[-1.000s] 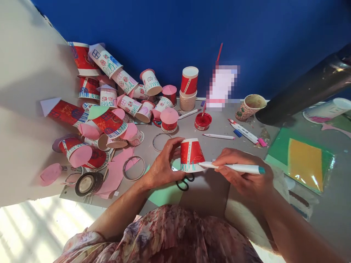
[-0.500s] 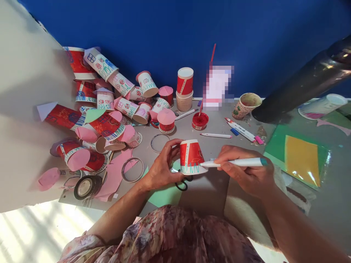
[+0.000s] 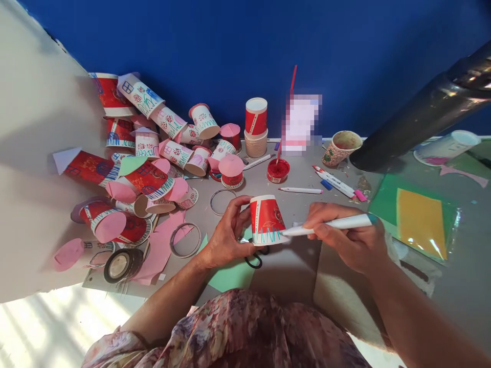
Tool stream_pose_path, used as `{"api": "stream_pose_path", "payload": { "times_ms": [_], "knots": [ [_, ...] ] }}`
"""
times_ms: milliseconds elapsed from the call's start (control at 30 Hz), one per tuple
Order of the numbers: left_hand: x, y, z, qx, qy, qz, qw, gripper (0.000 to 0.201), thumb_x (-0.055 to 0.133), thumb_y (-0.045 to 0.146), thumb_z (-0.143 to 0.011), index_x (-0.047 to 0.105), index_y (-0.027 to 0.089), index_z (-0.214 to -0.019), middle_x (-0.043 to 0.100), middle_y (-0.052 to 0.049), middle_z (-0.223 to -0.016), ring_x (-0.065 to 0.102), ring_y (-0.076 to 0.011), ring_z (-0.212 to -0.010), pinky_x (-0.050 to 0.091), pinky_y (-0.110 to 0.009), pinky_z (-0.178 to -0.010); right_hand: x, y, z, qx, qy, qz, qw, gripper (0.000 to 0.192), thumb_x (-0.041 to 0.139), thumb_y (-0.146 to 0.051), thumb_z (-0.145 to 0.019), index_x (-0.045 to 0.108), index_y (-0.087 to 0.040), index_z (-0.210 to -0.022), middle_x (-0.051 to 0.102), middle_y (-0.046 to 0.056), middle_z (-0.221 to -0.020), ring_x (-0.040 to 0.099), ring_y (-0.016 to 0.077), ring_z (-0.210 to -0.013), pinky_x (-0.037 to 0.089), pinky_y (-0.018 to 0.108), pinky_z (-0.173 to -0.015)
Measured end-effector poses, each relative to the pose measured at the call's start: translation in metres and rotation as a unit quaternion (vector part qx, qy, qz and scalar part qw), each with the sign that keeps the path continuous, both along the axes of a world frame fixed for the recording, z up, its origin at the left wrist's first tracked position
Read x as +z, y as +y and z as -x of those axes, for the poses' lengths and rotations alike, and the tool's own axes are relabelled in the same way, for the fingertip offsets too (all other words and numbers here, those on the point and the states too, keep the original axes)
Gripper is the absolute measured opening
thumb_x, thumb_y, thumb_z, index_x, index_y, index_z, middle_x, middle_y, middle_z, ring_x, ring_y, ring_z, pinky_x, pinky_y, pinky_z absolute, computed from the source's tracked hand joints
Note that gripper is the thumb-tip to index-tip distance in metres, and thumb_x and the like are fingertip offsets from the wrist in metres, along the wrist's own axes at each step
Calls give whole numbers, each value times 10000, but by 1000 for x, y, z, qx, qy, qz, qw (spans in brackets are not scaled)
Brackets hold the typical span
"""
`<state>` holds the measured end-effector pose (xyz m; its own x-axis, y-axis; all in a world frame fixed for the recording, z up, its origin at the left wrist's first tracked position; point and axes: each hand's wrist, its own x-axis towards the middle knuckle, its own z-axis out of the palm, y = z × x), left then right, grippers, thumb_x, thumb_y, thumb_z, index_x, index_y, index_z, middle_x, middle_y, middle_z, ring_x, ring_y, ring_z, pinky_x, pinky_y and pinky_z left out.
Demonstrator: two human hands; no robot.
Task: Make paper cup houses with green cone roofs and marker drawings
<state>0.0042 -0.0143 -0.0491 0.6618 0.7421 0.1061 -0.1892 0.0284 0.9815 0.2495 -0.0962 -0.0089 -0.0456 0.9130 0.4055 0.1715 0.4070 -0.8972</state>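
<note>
My left hand (image 3: 226,232) grips an upturned red and white paper cup (image 3: 265,217) from its left side, just above the grey table (image 3: 299,204). A teal zigzag line runs along the cup's white rim band. My right hand (image 3: 351,237) holds a white marker with a teal end (image 3: 337,224), and its tip touches the cup's lower right edge. Black scissors (image 3: 255,255) lie under the cup, partly hidden by it.
A heap of decorated cups with pink paper circles (image 3: 153,153) fills the left. A cup stack (image 3: 256,128), a red paint lid (image 3: 278,170), loose markers (image 3: 335,181), a tape roll (image 3: 118,264), cut rings (image 3: 186,239) and coloured paper sheets (image 3: 420,220) surround the hands. A dark tube (image 3: 414,122) crosses the right.
The teal zigzag has grown further along the cup's rim band. The marker's rear end has tilted upward and the cup has turned slightly in my left hand.
</note>
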Motion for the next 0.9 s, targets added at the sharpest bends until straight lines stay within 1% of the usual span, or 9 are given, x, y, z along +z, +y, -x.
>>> {"api": "stream_pose_path", "payload": {
  "times_ms": [67,167,300,400,467,633,767,900],
  "knots": [
    [-1,0,0,2,-10,3,1000,826,926,242,-663,419,289,-1313,597,-114,-1347,627,-256,-1252,492,-450,-1087,-1,-1,-1,2,6,17,1000,156,606,-279,-992,741,-245,-921,653,19,-691,588,180,-630,453,327,-566],
    [-3,2,0,6,-6,-5,1000,831,933,263,-655,422,290,-1310,566,-119,-1394,611,-270,-1277,502,-447,-1079,-1,0,-2,-35,9,11,999,162,613,-302,-988,748,-241,-924,661,22,-705,602,187,-646,454,328,-570],
    [-4,2,0,16,-1,-13,1000,851,941,315,-643,413,288,-1309,552,-118,-1395,602,-277,-1286,500,-448,-1088,2,1,-2,-13,28,25,999,206,614,-330,-989,753,-232,-873,644,16,-655,579,177,-607,450,323,-554],
    [-2,0,0,12,9,-27,1000,852,940,269,-642,419,281,-1317,553,-113,-1387,585,-280,-1307,480,-447,-1115,3,1,-2,-62,71,14,995,195,648,-365,-972,765,-234,-888,661,24,-680,588,168,-592,442,308,-514],
    [-1,0,0,17,23,-47,998,841,923,221,-657,422,276,-1331,547,-111,-1389,570,-283,-1325,459,-454,-1140,2,0,-1,-74,76,7,994,171,665,-361,-964,773,-238,-914,675,27,-711,603,162,-595,446,301,-509],
    [-1,-1,1,24,27,-91,995,842,895,172,-664,436,280,-1361,509,-102,-1412,563,-284,-1328,456,-454,-1152,1,-2,3,-37,23,-11,999,130,648,-275,-969,773,-241,-976,688,26,-705,608,168,-611,441,301,-532],
    [-1,-1,1,24,28,-90,995,835,885,171,-669,428,272,-1360,512,-114,-1413,571,-293,-1321,471,-461,-1137,1,-1,5,-26,0,-22,999,123,642,-248,-967,759,-246,-1007,660,17,-687,585,167,-598,407,299,-521],
    [-3,-2,1,21,14,-78,997,848,889,157,-665,428,281,-1366,542,-101,-1383,595,-256,-1279,489,-411,-1103,-1,-2,3,11,13,9,1000,155,593,-257,-1001,744,-254,-965,641,5,-694,572,159,-606,422,302,-541]
  ]
}}
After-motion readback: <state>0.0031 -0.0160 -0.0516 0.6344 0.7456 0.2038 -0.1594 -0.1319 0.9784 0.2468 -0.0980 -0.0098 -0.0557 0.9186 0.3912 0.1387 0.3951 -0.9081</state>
